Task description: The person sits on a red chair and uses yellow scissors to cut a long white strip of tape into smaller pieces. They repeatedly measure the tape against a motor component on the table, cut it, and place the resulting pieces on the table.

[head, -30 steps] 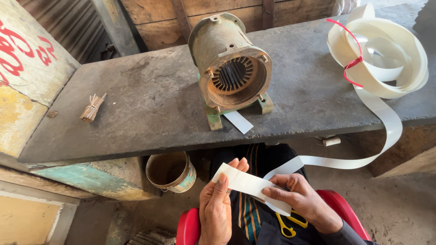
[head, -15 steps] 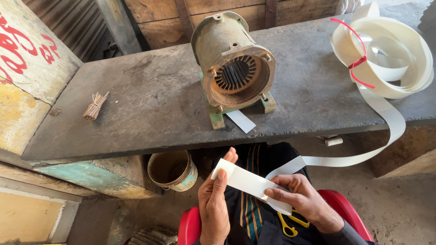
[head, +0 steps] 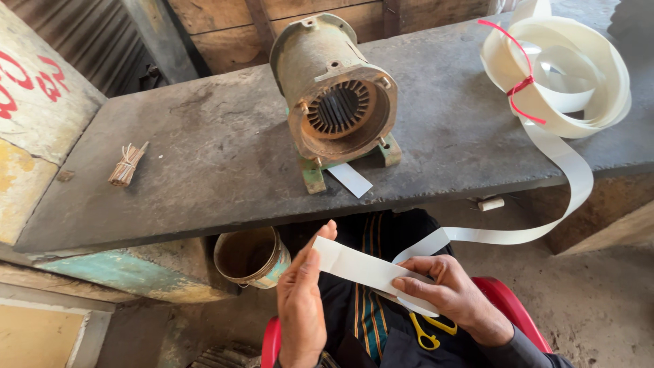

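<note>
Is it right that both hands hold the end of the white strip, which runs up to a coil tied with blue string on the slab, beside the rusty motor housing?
Not quite: the string around the coil is red, not blue, as the head view shows. The rest stands: the left hand and right hand hold the end of the white strip, and the coil lies on the slab beside the rusty motor housing.

L hand [head: 303,307]: near centre, upright, palm facing right, fingers straight, thumb up. R hand [head: 446,296]: near right, palm down, fingers pinched, pointing left.
</note>
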